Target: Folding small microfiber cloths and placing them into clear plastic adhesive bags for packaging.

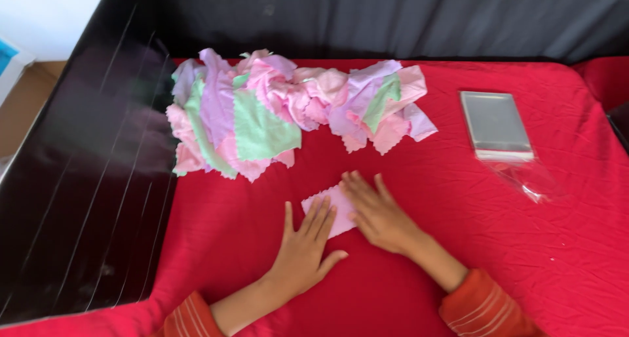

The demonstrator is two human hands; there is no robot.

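Red cloth [458,258] covers the desk across nearly the whole view. Slight wrinkles. All places below are given relative to the small pink cloth at centre.

Black panel [85,179]: glossy, slanted, walls off the desk's edge to the left of the pink cloth. Dark grey fabric [393,16] closes the far edge behind it. Open red surface lies to the right and toward the near edge; also a bare strip between the pink cloth and the panel.

Pile of cloths [275,107]: behind the pink cloth and a little to its left, near but apart. Loose heap, pink, lilac and green squares, zigzag-cut edges, some draped over others.

Stack of clear bags [495,124]: well to the right and farther back, flat rectangle, one loose clear bag [527,176] trailing off its near end.

Left hand [304,248]: flat, palm down, fingers spread, tips resting on the near-left part of the pink cloth; thumb out to the side on the red surface. Orange striped sleeve at the wrist.

Right hand [377,216]: flat, palm down, fingers stretched out and close together, lying over the right part of the pink cloth. Same orange sleeve.

Pink cloth [331,209]: smallest item. Pale pink, lying flat on the red surface at centre, under both hands. Narrow slanted shape, zigzag edge visible on the far-left side. Right portion hidden by the hand; whether folded, cannot tell.
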